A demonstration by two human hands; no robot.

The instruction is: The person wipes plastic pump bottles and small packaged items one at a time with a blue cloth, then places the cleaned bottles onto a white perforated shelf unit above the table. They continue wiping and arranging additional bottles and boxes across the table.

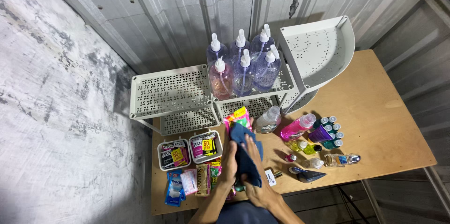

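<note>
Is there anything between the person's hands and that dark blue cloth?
No. Both the left hand and the right hand already grip the dark blue cloth directly, with nothing visible between. What the cloth wraps, if anything, is hidden.

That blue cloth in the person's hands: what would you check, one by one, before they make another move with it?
1. Grip on the blue cloth: both the left hand and the right hand are on it. Ok.
2. What the cloth wraps: hidden by the folds. Cannot tell.
3. Space in front: a clear bottle and a pink bottle lie tipped on the wooden table, close by. Not ok.
4. Pump bottles on the white shelf: upright, grouped together. Ok.
5. Two small tubs of sachets at the left: upright, beside the left hand. Ok.
</note>
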